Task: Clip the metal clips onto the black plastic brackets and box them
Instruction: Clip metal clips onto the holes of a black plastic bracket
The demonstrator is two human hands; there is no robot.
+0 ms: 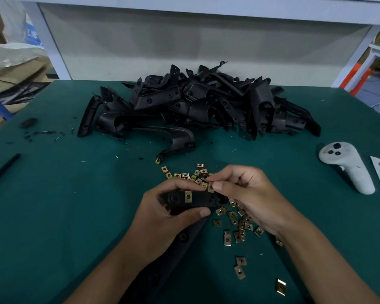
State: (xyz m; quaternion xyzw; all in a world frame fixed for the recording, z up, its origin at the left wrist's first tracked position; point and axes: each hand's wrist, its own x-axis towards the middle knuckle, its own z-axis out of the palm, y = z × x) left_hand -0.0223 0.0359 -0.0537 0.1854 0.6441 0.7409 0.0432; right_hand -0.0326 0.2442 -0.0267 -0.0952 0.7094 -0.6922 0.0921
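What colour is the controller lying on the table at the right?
The controller is light grey with dark buttons; the head view shows it.

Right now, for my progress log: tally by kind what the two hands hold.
Black bracket: 1, gripped by left hand
Clipped-on clip: 1
Loose clip: 1, pinched by right hand
Total: 3

Loose clips [239, 224] lie scattered just beyond and under the fingers [219, 186], so a hand sweeping there meets them. Farther beyond, the bracket pile [195, 104] blocks the mat's [64, 194] far edge. Bare mat lies left of the fingers; a controller [347, 165] stands well right.
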